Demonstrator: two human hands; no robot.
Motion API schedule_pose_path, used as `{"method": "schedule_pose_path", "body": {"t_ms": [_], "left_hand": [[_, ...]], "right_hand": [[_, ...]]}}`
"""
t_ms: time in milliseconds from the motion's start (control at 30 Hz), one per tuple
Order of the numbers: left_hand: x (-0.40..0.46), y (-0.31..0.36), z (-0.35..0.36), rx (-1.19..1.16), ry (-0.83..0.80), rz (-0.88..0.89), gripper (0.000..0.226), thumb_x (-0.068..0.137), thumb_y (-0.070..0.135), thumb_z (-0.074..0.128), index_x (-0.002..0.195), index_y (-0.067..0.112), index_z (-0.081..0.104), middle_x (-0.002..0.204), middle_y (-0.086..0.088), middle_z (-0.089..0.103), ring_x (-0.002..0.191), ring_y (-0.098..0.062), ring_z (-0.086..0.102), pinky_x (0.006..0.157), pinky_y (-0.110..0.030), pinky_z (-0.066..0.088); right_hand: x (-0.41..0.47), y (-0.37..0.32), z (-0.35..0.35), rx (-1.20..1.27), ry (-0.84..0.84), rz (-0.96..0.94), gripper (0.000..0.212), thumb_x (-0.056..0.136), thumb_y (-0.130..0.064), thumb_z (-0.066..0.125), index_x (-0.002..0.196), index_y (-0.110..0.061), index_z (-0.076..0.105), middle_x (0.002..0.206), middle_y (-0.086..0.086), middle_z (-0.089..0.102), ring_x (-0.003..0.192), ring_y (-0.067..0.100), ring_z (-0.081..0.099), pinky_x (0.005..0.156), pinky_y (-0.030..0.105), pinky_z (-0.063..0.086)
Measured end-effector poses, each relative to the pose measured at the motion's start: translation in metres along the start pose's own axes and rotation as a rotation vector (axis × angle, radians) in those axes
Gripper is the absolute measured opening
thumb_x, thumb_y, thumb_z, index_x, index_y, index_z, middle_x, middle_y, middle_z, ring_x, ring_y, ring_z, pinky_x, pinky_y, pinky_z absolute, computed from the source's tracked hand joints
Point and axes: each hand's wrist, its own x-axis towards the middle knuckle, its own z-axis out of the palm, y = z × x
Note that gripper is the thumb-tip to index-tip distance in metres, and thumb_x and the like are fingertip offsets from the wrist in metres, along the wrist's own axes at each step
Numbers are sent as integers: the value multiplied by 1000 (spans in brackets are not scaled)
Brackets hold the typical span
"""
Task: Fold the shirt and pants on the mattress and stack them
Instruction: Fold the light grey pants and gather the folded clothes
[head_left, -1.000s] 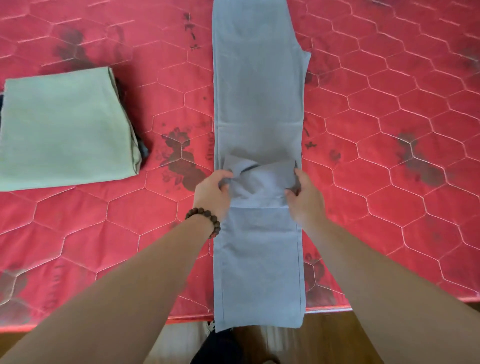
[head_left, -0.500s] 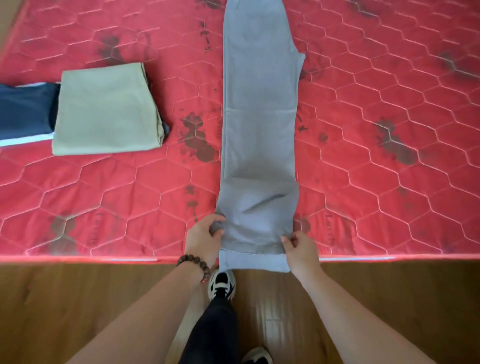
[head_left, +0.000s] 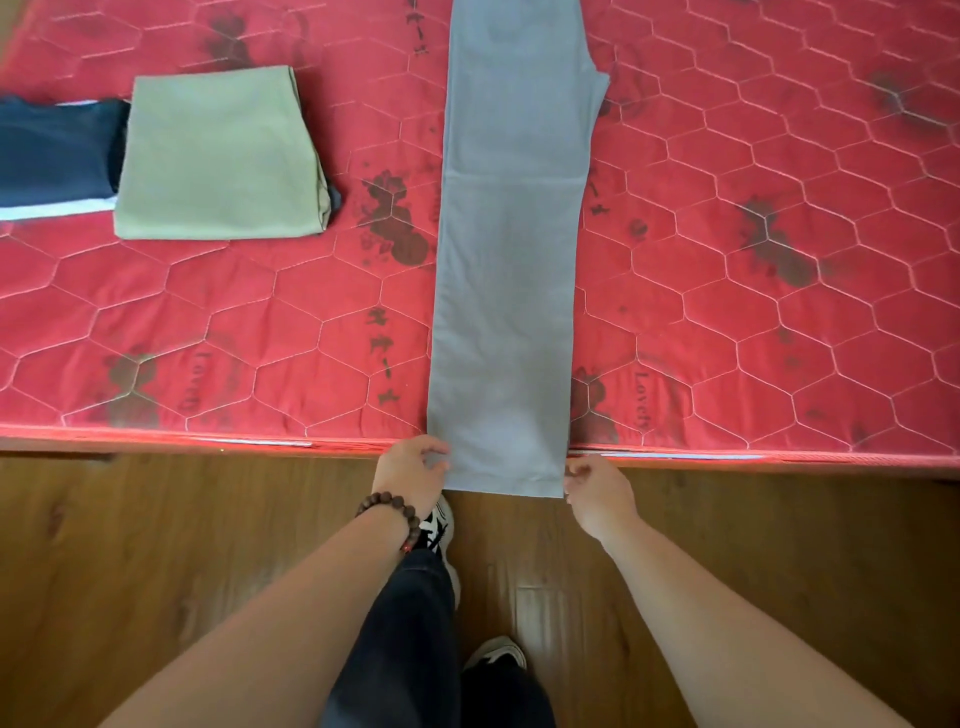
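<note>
The grey pants (head_left: 511, 249) lie as one long flat strip down the middle of the red mattress (head_left: 753, 322), their hem hanging over its front edge. My left hand (head_left: 413, 475) pinches the hem's left corner, and my right hand (head_left: 597, 491) pinches the right corner. A folded pale green garment (head_left: 218, 156) rests at the back left of the mattress, on top of a dark item. A dark blue garment (head_left: 52, 150) with a white stripe lies beside it at the far left edge.
The mattress front edge (head_left: 208, 441) runs across the view, with wooden floor (head_left: 156, 571) below it. My dark trouser legs and black-and-white shoes (head_left: 441, 525) stand on the floor between my arms.
My hands carried the bunched pant-leg end back toward me and off the mattress edge, so the pants now lie smooth and straight. I have stepped back, and more mattress and floor show.
</note>
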Motion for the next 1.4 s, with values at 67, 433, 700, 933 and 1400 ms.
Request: {"method": "schedule_pose_path", "body": {"t_ms": [67,433,700,933,1400], "left_hand": [[4,1,-2,40,28,6,18,91,17,60,106,22,68,108,0,59,88,-8,53,72,-14,37],[64,26,-5,-83,63,-40,30,94,12,50,125,11,50,108,-3,58,97,-20,59,79,-31,48],[75,9,-2,-84,80,-118,17,91,23,60,79,22,47,73,8,51,62,-4,46,51,-17,30],[60,16,-7,-320,-8,-130,51,90,20,63,133,32,38,69,-8,55,62,-20,56,58,-24,48],[25,66,-91,-301,-337,92,47,90,-16,45,121,14,64,118,-2,65,101,-12,66,92,-28,52]], "right_hand": [[2,-2,-4,-51,76,-16,22,95,-14,49,116,-11,56,112,10,63,85,23,56,65,30,43],[49,-44,17,-54,226,-131,50,91,-24,62,135,-9,43,131,13,48,121,32,44,97,42,40],[70,-37,10,55,157,17,23,91,-31,61,91,-9,55,81,4,60,78,28,59,56,29,35],[55,-31,3,280,99,-56,25,90,-21,64,110,-14,50,85,-4,58,83,23,60,68,31,48],[13,-48,-102,726,-626,-144,52,90,13,30,124,-13,60,87,1,74,79,13,70,68,26,54]]}}
